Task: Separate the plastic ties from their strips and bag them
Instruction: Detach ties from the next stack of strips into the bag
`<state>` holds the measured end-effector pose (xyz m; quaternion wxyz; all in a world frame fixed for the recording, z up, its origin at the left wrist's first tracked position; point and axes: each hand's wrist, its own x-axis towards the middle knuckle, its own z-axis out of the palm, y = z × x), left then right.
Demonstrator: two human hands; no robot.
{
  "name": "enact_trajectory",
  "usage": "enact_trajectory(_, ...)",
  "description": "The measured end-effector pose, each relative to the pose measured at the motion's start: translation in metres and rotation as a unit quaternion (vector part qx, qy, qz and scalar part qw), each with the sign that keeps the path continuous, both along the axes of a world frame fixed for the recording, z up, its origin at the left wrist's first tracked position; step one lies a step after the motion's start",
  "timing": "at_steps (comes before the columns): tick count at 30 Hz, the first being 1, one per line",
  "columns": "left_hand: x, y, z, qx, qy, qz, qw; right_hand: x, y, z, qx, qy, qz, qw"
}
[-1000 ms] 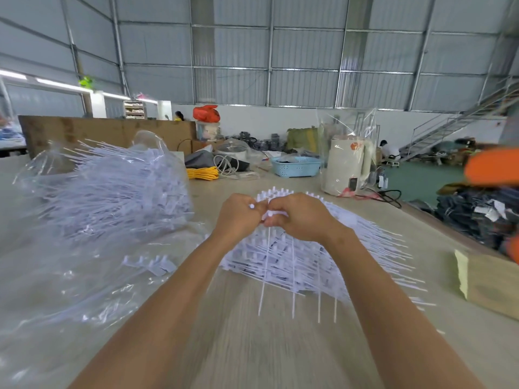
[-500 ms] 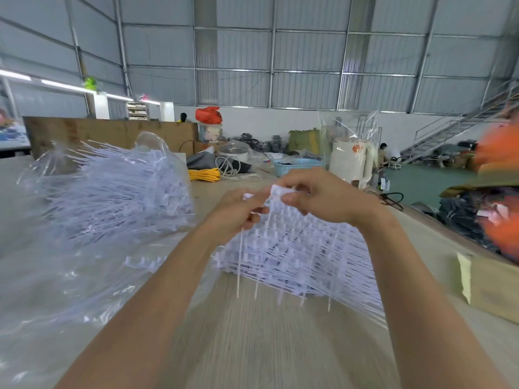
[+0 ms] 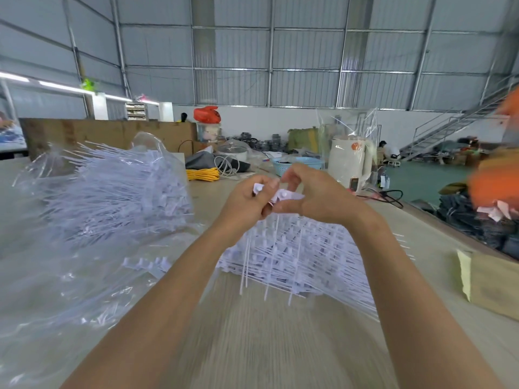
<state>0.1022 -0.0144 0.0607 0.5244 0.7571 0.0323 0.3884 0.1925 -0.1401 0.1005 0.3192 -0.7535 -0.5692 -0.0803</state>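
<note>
A strip of white plastic ties (image 3: 283, 195) is held up above the table between both hands, its thin tails hanging down. My left hand (image 3: 247, 204) pinches the strip's left end and my right hand (image 3: 314, 196) pinches its right part, the two hands touching. Under them a pile of white tie strips (image 3: 303, 256) lies on the wooden table (image 3: 266, 346). At the left a large clear plastic bag (image 3: 92, 197) holds a heap of loose white ties.
A short bare strip piece (image 3: 147, 263) lies on the plastic sheet by the bag. A cardboard box (image 3: 494, 279) sits at the right table edge. Further back stand a yellow cable coil (image 3: 202, 174), a blue basket (image 3: 297, 164) and a white kettle (image 3: 349, 161).
Both hands have risen from the pile, lifting one strip of ties clear of it. The view has tilted up a little.
</note>
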Motion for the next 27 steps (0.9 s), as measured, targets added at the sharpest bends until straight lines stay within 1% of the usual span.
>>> enact_trajectory(3,0.0,-0.002,0.0,0.057,-0.002,0.002,0.998,-0.001,-0.003,0.001,-0.035,-0.007,0.029,0.999)
enact_trajectory(5,0.001,-0.003,0.0,0.065,0.002,0.017,0.998,-0.006,-0.002,0.002,-0.045,-0.022,0.048,0.998)
enact_trajectory(8,0.0,-0.002,0.001,0.031,-0.007,0.069,0.997,-0.01,0.001,0.002,-0.033,-0.054,0.039,0.997)
enact_trajectory(10,-0.002,-0.002,0.004,-0.006,0.001,0.071,0.997,-0.011,0.003,0.001,-0.026,-0.071,0.039,0.996)
enact_trajectory(12,-0.005,-0.004,0.009,-0.04,0.04,0.058,0.997,-0.012,0.004,-0.001,-0.033,-0.102,0.03,0.994)
enact_trajectory(14,-0.009,-0.005,0.013,-0.087,0.102,0.009,0.991,-0.013,0.005,-0.001,-0.05,-0.145,0.006,0.988)
enact_trajectory(16,-0.016,-0.001,0.017,-0.158,0.129,-0.1,0.974,-0.012,0.004,0.0,-0.044,-0.147,0.003,0.988)
enact_trajectory(18,-0.025,0.008,0.023,-0.252,0.093,-0.218,0.938,-0.004,-0.005,0.004,-0.033,-0.111,0.005,0.993)
enact_trajectory(19,-0.029,0.014,0.027,-0.286,0.065,-0.249,0.923,0.002,-0.012,0.007,-0.018,-0.081,0.006,0.996)
enact_trajectory(20,-0.033,0.02,0.032,-0.305,0.044,-0.25,0.918,0.006,-0.021,0.01,0.007,-0.047,0.009,0.999)
enact_trajectory(21,-0.035,0.024,0.035,-0.305,0.033,-0.221,0.926,0.008,-0.029,0.014,0.04,-0.013,0.019,0.999)
enact_trajectory(22,-0.035,0.028,0.036,-0.288,0.028,-0.17,0.942,0.009,-0.037,0.018,0.08,0.018,0.035,0.996)
enact_trajectory(24,-0.029,0.03,0.029,-0.218,0.031,-0.042,0.974,0.004,-0.045,0.026,0.148,0.063,0.076,0.984)
enact_trajectory(25,-0.025,0.029,0.024,-0.183,0.039,0.006,0.982,-0.001,-0.046,0.029,0.163,0.084,0.096,0.978)
enact_trajectory(26,-0.022,0.028,0.019,-0.15,0.049,0.027,0.987,-0.007,-0.044,0.031,0.162,0.1,0.114,0.975)
enact_trajectory(27,-0.02,0.026,0.014,-0.124,0.058,0.027,0.99,-0.014,-0.041,0.031,0.148,0.109,0.125,0.975)
